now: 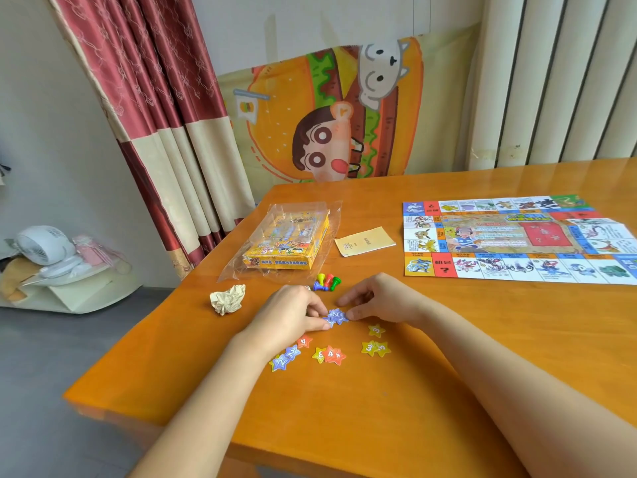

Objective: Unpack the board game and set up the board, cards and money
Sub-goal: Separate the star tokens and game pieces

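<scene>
Fingers [315, 307] pinching blue stars [335, 316], marked 2

Crumpled paper ball [228, 299] on orange table [344, 426]; white fan [41, 244] at 9 o'clock; red curtain [155, 98] 11 o'clock; burger cartoon cloth [310, 115] 12 o'clock.

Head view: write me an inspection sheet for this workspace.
Surface: glossy orange wooden table.
Job's things: game board unfolded flat at far right; yellow box inside clear wrap; pawns clustered; numbered star tokens scattered near the hands.
Clutter: crumpled paper left of the hands; paper slip beside the box.
Grippers: left hand and right hand both pinch blue star tokens.
Cables: nothing seen.
Surroundings: red curtain, cartoon hanging, fan at left.
</scene>
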`<state>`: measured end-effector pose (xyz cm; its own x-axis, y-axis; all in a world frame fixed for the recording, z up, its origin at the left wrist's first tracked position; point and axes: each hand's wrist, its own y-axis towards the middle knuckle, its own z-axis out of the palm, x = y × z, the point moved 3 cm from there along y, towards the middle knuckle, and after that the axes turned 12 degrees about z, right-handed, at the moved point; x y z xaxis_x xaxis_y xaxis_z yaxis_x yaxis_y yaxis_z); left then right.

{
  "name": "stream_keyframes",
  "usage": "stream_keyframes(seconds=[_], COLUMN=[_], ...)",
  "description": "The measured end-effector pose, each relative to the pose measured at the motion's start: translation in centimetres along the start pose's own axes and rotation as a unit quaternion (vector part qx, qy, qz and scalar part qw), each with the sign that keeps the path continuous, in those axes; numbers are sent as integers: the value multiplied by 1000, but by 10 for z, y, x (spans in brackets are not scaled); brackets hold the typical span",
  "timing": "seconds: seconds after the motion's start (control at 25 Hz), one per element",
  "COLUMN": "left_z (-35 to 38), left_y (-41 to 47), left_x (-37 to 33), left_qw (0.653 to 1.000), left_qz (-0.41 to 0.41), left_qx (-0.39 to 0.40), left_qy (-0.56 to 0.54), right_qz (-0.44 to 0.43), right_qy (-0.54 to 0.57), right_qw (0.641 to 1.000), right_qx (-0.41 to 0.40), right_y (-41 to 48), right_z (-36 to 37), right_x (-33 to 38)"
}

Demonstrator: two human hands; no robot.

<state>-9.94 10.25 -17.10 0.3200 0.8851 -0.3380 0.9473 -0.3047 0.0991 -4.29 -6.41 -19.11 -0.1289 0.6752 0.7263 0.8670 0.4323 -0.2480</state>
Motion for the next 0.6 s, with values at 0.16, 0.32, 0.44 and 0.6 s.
stream_keyframes(seconds=[0.16,0.32,0.44,0.6], left_z=[-4,-1,0,-6], left_y=[7,9,5,2], left_x=[-1,-1,0,7], left_qw=[999,1000,1000,1000], left_qz=[2,-2,-8,-7], left_qx=[11,-13,-25,-13], left_qy=[35,12,1,-16], right_qz=[12,2,-3,2], right_qy=[17,-21,-15,-21], right_qw=[999,995,995,996], right_qx=[-38,-102,-103,-85], right_y=[2,3,3,5], right_z=[6,15,15,12], right_x=[-1,0,-1,0])
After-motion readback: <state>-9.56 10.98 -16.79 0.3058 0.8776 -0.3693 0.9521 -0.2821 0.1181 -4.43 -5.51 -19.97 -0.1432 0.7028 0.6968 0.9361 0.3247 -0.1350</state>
